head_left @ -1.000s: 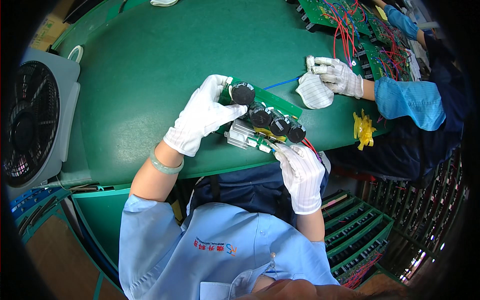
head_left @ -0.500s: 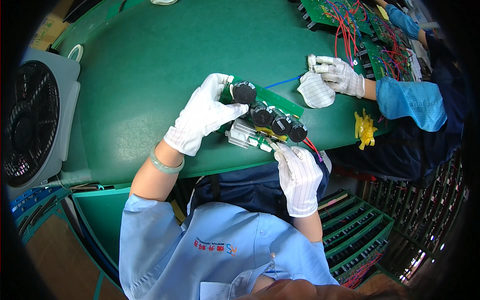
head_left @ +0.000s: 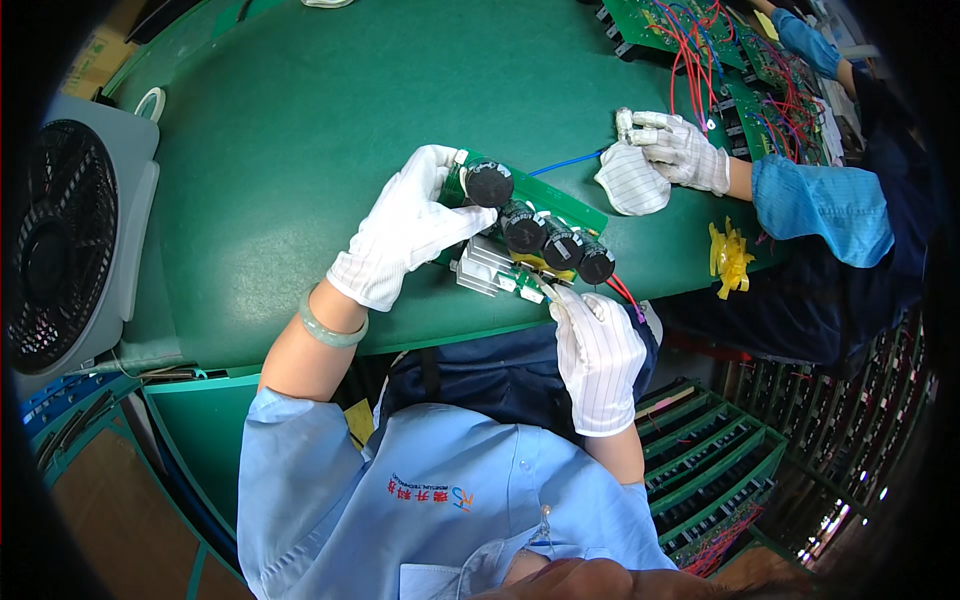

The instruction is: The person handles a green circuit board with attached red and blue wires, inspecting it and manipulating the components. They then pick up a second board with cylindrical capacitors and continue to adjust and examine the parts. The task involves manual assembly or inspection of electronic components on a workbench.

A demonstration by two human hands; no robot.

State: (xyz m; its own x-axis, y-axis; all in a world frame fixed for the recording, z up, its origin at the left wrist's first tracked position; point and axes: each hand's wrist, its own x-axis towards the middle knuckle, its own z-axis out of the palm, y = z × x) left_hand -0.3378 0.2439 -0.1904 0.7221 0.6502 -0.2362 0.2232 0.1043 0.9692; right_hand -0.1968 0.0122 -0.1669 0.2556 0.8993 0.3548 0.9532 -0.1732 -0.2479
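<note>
My left hand, in a white glove, grips the left end of a green circuit board and holds it tilted above the mat. Several black cylindrical capacitors stand in a row along the board. A silver finned heat sink and a yellow-wrapped part sit on its near side. From the board run a blue wire and red wires. My right hand, in a striped white glove, is closed in a pinch at the near edge; a thin thing at its fingertips is too small to name.
Across the green mat, a co-worker's gloved hand rests at the right beside a white striped cloth piece. Wired circuit boards lie at the far right. A yellow tape bundle hangs near the right edge; a fan stands left.
My right hand has shifted very slightly at the board's near edge. The board and my left hand stay nearly in place.
</note>
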